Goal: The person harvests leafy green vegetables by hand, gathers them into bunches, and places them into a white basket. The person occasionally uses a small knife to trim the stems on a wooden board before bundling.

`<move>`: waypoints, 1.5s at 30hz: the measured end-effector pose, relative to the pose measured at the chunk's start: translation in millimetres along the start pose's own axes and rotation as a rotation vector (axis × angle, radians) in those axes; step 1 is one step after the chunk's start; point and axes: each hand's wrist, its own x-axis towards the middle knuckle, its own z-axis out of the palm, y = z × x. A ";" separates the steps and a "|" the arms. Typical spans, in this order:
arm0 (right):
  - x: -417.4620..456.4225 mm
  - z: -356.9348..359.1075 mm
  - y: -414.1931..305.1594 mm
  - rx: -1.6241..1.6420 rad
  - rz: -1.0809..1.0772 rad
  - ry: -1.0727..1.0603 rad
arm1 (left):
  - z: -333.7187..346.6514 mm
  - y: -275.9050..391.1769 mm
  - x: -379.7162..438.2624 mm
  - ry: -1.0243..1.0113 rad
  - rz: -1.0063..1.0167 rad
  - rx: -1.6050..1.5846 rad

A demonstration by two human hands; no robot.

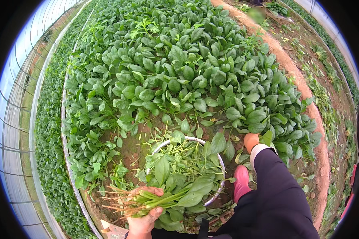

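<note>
My left hand [145, 216], soiled, is closed around a bunch of spinach [167, 198]; its pale roots point left and its broad leaves lie over the near rim of a round basin [221, 167]. Loose leaves and stems fill the basin. My right hand [251, 141] reaches down to the right, at the near edge of the standing spinach plants [197, 77]. Leaves partly cover its fingers, so what it touches or holds cannot be made out.
A pink boot [241, 182] stands right of the basin. A bare dirt ridge [290, 64] curves along the bed's right side, with scattered leaves beyond. A pale strip [64, 119] edges the bed at left. Part of a person [256, 2] shows at the top right.
</note>
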 end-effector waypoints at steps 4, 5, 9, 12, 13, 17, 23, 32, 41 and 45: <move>-67.2 -48.0 31.1 0.175 -0.035 0.085 | 9.0 1.8 -5.9 -0.103 0.060 -0.049; -84.9 -73.0 31.1 0.264 -0.080 0.088 | 8.6 4.2 -10.4 -0.106 0.055 -0.067; -137.8 -152.6 67.8 0.787 -0.244 0.360 | 15.6 12.9 -28.1 -0.165 0.060 -0.133; -167.4 -196.3 80.3 1.682 -0.543 0.432 | 18.2 21.9 -42.1 -0.159 -0.088 -0.185; -189.6 -217.6 74.3 1.725 -0.540 0.487 | 14.9 23.5 -46.3 -0.181 -0.058 -0.208; -248.1 -264.5 48.4 1.985 -0.657 0.591 | 10.3 21.9 -49.2 -0.316 -0.144 -0.312; -315.2 -293.0 -50.9 2.175 -0.935 0.674 | 8.8 20.2 -46.3 -0.401 -0.041 -0.424; -330.4 -322.3 -67.6 2.633 -1.033 0.203 | -14.9 9.1 -32.9 -0.340 -0.146 -0.287; -313.7 -335.8 -45.6 2.315 -0.650 0.972 | -36.8 14.5 -37.7 -0.094 -0.073 -0.208; -285.8 -303.9 -63.5 0.730 -0.034 0.659 | -48.0 16.4 -36.2 -0.024 -0.006 -0.235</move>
